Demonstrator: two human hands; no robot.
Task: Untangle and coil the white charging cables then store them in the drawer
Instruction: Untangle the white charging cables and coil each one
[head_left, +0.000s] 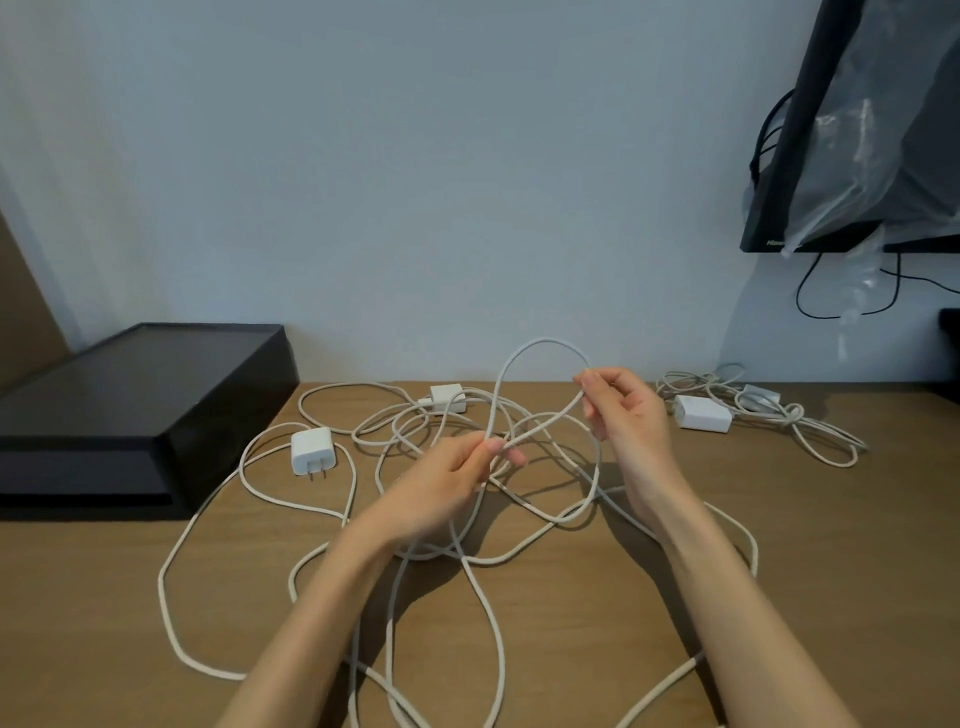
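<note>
A tangle of white charging cables (483, 587) sprawls over the middle of the wooden desk (831, 545). My left hand (447, 483) pinches a raised strand where two runs cross. My right hand (623, 410) pinches the same strand higher up, so a loop (535, 345) arches between the two hands above the desk. A white plug adapter (310, 451) lies left of the tangle, and a second adapter (448, 397) sits behind it. No drawer is plainly visible.
A black box unit (135, 405) stands on the desk at the left. A separate bundle of white cable with an adapter (702, 413) lies at the back right. A wall-mounted screen (852, 156) wrapped in plastic hangs at the upper right, black wires dangling below it.
</note>
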